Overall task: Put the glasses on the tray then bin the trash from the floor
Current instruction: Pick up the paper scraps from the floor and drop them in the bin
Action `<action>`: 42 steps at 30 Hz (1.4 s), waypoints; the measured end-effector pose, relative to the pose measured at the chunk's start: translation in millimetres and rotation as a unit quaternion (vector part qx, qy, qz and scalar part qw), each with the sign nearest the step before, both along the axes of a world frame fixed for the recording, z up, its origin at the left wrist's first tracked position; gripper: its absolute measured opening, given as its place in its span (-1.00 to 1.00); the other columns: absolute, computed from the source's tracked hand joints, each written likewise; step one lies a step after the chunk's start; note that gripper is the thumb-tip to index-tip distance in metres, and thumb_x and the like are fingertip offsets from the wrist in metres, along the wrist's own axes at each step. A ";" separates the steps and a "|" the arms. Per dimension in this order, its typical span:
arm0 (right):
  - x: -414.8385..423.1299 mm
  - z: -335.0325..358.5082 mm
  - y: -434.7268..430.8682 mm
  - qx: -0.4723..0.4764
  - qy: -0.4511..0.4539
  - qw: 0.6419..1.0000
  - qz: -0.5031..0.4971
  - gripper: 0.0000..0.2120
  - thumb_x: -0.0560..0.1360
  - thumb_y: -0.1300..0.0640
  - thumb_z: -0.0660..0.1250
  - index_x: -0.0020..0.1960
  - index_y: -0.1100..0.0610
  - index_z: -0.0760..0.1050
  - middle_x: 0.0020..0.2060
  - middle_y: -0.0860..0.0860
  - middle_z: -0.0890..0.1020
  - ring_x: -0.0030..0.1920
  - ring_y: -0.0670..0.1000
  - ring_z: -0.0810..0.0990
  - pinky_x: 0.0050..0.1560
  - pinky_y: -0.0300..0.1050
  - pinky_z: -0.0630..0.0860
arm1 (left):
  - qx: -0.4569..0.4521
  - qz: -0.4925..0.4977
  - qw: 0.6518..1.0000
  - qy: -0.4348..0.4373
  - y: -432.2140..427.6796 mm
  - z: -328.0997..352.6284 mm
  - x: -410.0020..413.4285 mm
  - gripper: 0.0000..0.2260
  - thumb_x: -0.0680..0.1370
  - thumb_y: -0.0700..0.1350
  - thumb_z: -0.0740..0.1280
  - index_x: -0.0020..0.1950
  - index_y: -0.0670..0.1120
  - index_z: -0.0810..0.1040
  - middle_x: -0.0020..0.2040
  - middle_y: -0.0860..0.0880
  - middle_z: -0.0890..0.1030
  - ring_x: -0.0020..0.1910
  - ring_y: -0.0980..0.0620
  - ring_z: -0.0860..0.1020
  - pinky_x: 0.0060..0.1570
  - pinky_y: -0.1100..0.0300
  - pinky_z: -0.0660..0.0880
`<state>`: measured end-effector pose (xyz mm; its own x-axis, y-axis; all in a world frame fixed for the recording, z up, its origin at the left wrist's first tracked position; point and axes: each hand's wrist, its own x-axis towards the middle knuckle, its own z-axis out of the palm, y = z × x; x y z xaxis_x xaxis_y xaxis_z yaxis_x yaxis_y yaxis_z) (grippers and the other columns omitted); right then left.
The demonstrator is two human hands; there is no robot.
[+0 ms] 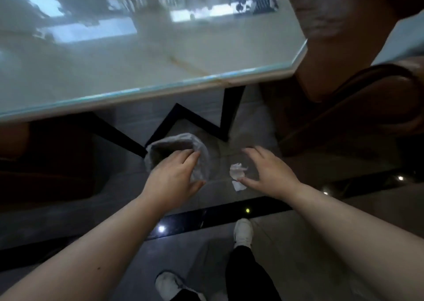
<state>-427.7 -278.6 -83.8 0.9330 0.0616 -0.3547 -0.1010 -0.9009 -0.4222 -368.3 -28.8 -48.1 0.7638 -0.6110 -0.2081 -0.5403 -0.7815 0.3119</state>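
Trash (238,174) lies on the floor (298,243) just beside the spread, empty right hand (266,170); the left hand (176,174), open too, hovers at the bin (202,156). Binning looks pending; glasses and tray are out of view.

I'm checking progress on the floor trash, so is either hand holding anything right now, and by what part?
Neither holds anything. The right hand reaches open toward the crumpled paper on the floor; the left hand hovers open before the grey bin.
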 end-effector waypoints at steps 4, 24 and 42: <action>-24.9 -86.7 -22.4 0.010 0.025 0.997 -0.068 -0.35 0.43 -0.11 0.42 0.43 0.06 0.29 0.39 0.05 0.38 0.34 0.10 0.40 0.23 0.00 0.43 | 0.015 -0.032 0.998 0.051 -25.5 -92.9 -11.9 -0.40 0.43 0.09 0.36 0.40 -0.10 0.33 0.36 -0.16 0.44 0.30 -0.19 0.42 0.16 -0.04 0.45; -65.2 -521.2 -75.3 0.024 0.146 0.929 -0.340 -0.54 0.41 -0.19 0.41 0.13 0.11 0.49 -0.09 0.03 0.62 -0.08 0.06 0.59 -0.10 -0.03 0.53 | 0.072 0.036 0.975 0.206 -127.6 -507.6 -15.8 -0.50 0.46 0.20 0.26 0.35 0.06 0.31 0.25 -0.04 0.50 0.17 -0.12 0.50 0.05 -0.03 0.50; -64.5 -557.6 -93.9 0.086 0.102 0.933 -0.335 -0.80 0.37 0.10 0.39 -0.36 0.08 0.42 -0.42 0.00 0.54 -0.33 0.04 0.54 -0.35 -0.08 0.38 | 0.070 -0.053 0.992 0.087 -177.9 -602.8 23.9 -0.61 0.47 0.09 0.32 0.21 -0.04 0.37 0.13 -0.08 0.50 0.02 -0.10 0.52 -0.20 0.07 0.43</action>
<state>-492.1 -372.5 -641.4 0.6965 -0.4382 -0.5683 -0.7112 -0.5271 -0.4651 -344.4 -206.7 -650.8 0.6420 -0.6411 -0.4204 -0.5687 -0.7660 0.2996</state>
